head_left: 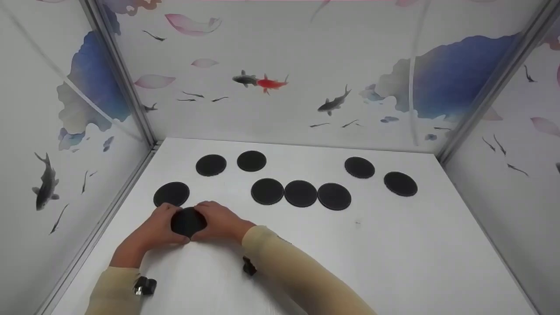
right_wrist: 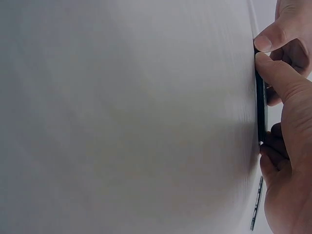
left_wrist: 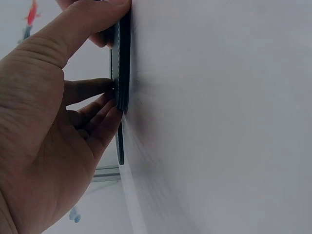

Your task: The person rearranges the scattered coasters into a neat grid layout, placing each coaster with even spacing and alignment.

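Observation:
At the left front of the table, both hands hold a round black coaster (head_left: 188, 222) by its rim, thumbs near each other on the near side. The left hand (head_left: 159, 227) curls round its left edge and the right hand (head_left: 221, 221) round its right edge. Pale stitching runs along the coaster edge (left_wrist: 122, 63) in the left wrist view, where the dark edge looks layered, like coasters lying on one another. It sits at or just above the table surface; which, I cannot tell. Just behind the hands lies another black coaster (head_left: 171, 194), close to the left fingers.
More black coasters lie flat on the white table (head_left: 393, 253): three touching in a row (head_left: 300, 193), a pair (head_left: 211, 165) at the back left, and two (head_left: 359, 167) at the back right. Fish-printed walls (head_left: 280, 118) with metal posts enclose the back and sides.

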Demonstrator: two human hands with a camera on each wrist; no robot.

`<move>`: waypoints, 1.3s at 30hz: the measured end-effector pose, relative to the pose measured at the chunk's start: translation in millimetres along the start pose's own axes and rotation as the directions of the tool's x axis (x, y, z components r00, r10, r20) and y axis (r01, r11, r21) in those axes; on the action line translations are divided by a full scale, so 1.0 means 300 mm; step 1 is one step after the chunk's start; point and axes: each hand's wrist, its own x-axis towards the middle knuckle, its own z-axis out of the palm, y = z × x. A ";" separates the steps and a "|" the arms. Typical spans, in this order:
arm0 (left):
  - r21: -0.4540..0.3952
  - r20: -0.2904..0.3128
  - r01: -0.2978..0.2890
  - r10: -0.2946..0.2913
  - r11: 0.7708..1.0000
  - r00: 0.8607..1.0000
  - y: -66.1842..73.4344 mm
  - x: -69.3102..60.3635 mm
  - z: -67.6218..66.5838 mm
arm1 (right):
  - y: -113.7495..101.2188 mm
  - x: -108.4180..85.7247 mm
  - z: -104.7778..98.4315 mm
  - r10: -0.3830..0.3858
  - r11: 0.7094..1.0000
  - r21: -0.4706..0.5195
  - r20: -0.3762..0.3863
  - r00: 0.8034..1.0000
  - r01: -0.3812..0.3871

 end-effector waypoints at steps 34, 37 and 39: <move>0.074 -0.025 -0.119 0.121 0.990 0.992 0.108 0.099 0.042 | 0.117 -0.120 -0.134 -0.048 0.998 0.043 -0.057 0.997 0.050; 0.088 -0.019 -0.130 0.132 0.988 0.991 0.124 0.108 0.058 | 0.134 -0.141 -0.132 -0.038 0.998 0.045 -0.060 0.997 0.041; 0.090 -0.019 -0.141 0.143 0.986 0.989 0.136 0.114 0.064 | 0.147 -0.153 -0.132 -0.033 0.998 0.049 -0.065 0.997 0.037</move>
